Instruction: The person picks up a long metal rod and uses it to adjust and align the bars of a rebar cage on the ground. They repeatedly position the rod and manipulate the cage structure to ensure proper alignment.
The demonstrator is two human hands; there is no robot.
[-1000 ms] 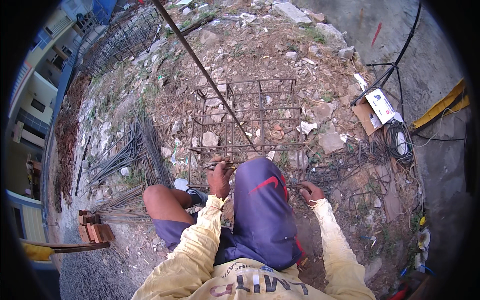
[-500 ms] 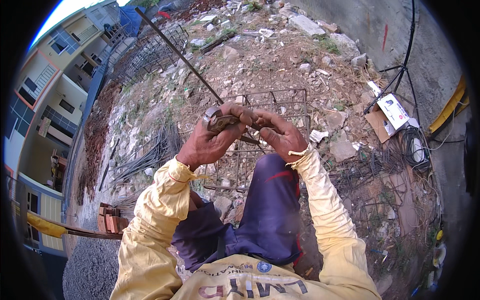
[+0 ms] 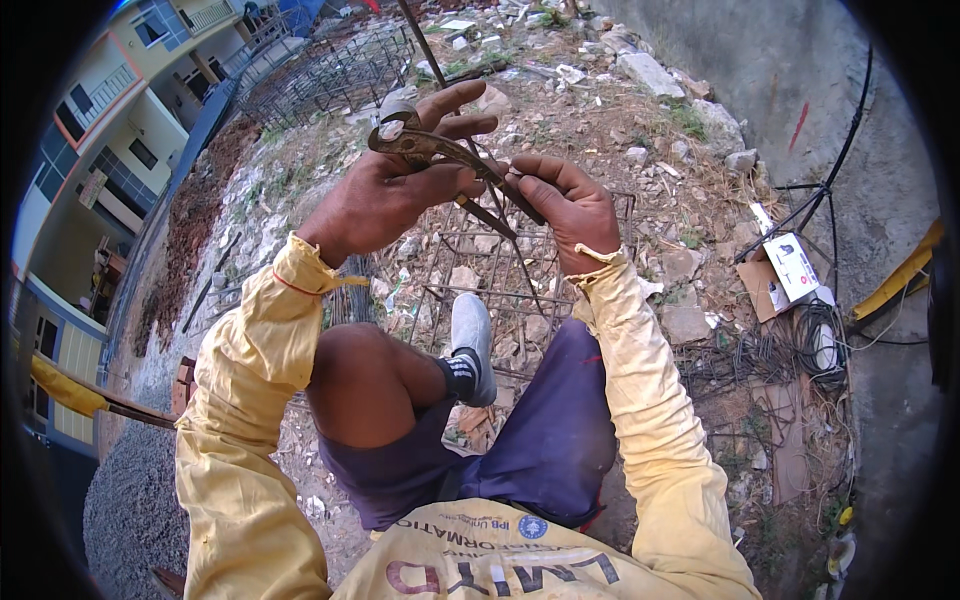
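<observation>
Rusty end-cutting pincers [image 3: 425,147] lie across my left hand [image 3: 375,195], jaws up and to the left, handles pointing down to the right. My left thumb presses on them, while the upper fingers stretch out past the tool. My right hand [image 3: 575,205] is beside the handle ends, thumb and forefinger pinched together. What is between those fingertips is too small to make out. A long thin steel rod [image 3: 424,45] slants down behind the pincers and passes between my hands. Below it lies a cage of tied reinforcing bars [image 3: 465,238], partly hidden by my arms and knees.
Rubble and stones [image 3: 590,130] cover the ground. At the right, a tripod [image 3: 822,188], a white box [image 3: 790,262] and coiled cables [image 3: 815,335] stand by a concrete wall [image 3: 740,80]. A gravel heap [image 3: 150,500] is at lower left. My shoe [image 3: 472,340] rests near the cage.
Both hands have risen a little. My left fingers have stretched out, so more of the pincers shows. My left leg and shoe have come into sight, and the view has shifted.
</observation>
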